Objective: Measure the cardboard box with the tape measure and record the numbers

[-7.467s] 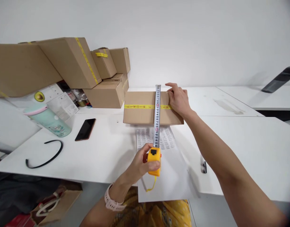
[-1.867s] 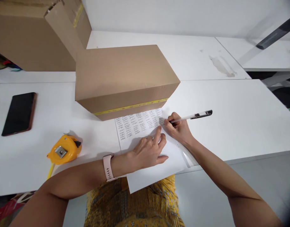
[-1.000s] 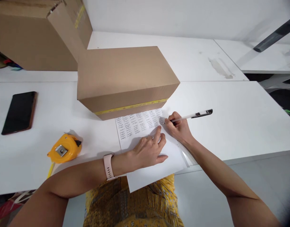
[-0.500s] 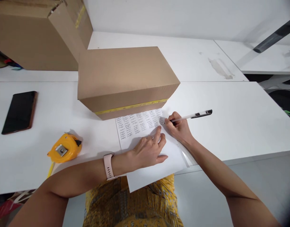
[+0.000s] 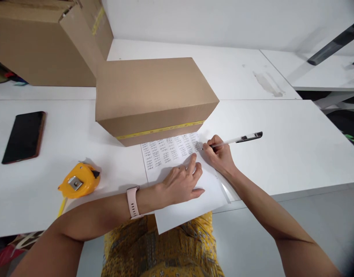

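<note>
A white sheet of paper [image 5: 177, 215] lies at the table's front edge, its lower corner hanging over my lap. Rows of small handwriting fill its upper part, and the top edge is hidden by a brown cardboard box [image 5: 153, 88]. My left hand [image 5: 184, 181] rests on the sheet, fingers extended, index fingertip just below the writing. In my right hand [image 5: 220, 156] is a pen [image 5: 233, 140] with a clear barrel and black end, gripped between thumb and fingers. Its tip is at the right end of the written rows.
A yellow tape measure [image 5: 80, 181] sits left of my left forearm. Farther left lies a dark phone [image 5: 24, 136]. Another cardboard box [image 5: 44, 50] stands at the back left. A dark bar [image 5: 333, 44] slants in at the back right of the white table [image 5: 281, 146].
My right hand and the pen have shifted very slightly to the right along the writing. The left hand stays put on the paper.
</note>
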Action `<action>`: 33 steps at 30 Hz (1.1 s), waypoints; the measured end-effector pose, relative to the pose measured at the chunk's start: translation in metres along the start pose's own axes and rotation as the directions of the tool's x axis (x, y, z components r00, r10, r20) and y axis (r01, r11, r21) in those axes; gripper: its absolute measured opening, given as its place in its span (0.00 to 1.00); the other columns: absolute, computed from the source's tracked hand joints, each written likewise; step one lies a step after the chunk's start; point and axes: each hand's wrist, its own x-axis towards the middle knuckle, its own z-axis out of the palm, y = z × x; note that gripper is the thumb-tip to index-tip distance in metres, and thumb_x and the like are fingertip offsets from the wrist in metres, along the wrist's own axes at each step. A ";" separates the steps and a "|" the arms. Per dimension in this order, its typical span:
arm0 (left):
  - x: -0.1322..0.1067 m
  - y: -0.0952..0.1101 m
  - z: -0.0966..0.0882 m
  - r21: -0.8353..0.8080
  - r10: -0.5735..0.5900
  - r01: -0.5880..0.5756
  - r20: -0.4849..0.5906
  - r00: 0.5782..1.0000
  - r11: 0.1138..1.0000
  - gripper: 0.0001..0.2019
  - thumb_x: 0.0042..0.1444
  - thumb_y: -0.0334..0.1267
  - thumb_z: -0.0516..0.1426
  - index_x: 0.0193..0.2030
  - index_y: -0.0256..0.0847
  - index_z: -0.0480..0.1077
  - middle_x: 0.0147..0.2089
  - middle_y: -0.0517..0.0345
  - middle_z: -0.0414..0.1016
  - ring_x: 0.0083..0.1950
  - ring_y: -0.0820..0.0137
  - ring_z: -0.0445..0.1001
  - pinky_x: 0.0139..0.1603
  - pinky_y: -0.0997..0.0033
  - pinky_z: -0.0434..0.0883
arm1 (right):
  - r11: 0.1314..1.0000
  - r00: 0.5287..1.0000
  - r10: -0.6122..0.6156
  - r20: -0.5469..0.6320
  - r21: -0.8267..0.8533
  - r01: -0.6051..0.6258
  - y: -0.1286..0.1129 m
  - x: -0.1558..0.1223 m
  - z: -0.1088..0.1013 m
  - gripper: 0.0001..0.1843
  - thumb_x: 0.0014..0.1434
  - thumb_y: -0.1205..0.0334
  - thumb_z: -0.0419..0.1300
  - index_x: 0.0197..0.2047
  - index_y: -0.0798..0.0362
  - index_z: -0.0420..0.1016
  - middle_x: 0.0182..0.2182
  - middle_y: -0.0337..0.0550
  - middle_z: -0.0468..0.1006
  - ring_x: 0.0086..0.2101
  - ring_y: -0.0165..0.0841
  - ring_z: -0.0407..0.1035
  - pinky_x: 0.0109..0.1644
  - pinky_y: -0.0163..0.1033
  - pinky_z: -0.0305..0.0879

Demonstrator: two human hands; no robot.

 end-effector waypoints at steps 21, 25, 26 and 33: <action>0.000 0.000 -0.001 0.010 -0.001 0.001 -0.001 1.000 1.000 0.37 0.67 0.59 0.51 0.71 0.29 0.59 0.76 0.22 0.50 0.40 0.59 0.81 0.35 0.62 0.76 | 0.999 1.000 -0.025 0.013 -0.033 0.025 -0.001 0.000 0.001 0.15 0.59 0.60 0.62 0.26 0.48 0.59 0.17 0.30 0.58 0.21 0.26 0.52 0.24 0.35 0.48; -0.001 0.000 -0.003 0.013 0.001 -0.001 0.012 1.000 1.000 0.37 0.68 0.59 0.51 0.71 0.29 0.59 0.76 0.21 0.50 0.40 0.58 0.81 0.35 0.62 0.76 | 1.000 1.000 -0.007 0.026 -0.021 0.007 -0.001 0.000 0.000 0.15 0.58 0.59 0.63 0.26 0.48 0.60 0.18 0.31 0.59 0.21 0.26 0.52 0.24 0.35 0.49; -0.001 0.000 -0.003 0.013 0.000 0.000 0.009 1.000 1.000 0.37 0.68 0.59 0.51 0.71 0.29 0.59 0.76 0.21 0.50 0.40 0.59 0.81 0.35 0.62 0.76 | 1.000 1.000 -0.003 0.030 -0.019 0.004 -0.001 0.000 0.000 0.15 0.58 0.59 0.63 0.26 0.48 0.60 0.18 0.31 0.59 0.21 0.26 0.52 0.24 0.35 0.49; -0.001 0.000 0.001 0.024 0.000 0.000 -0.015 1.000 1.000 0.37 0.67 0.59 0.51 0.71 0.29 0.60 0.76 0.22 0.51 0.40 0.58 0.81 0.35 0.63 0.76 | 1.000 1.000 -0.008 0.019 -0.011 0.008 -0.001 0.001 -0.001 0.14 0.58 0.60 0.62 0.25 0.49 0.61 0.18 0.31 0.60 0.21 0.26 0.53 0.24 0.35 0.49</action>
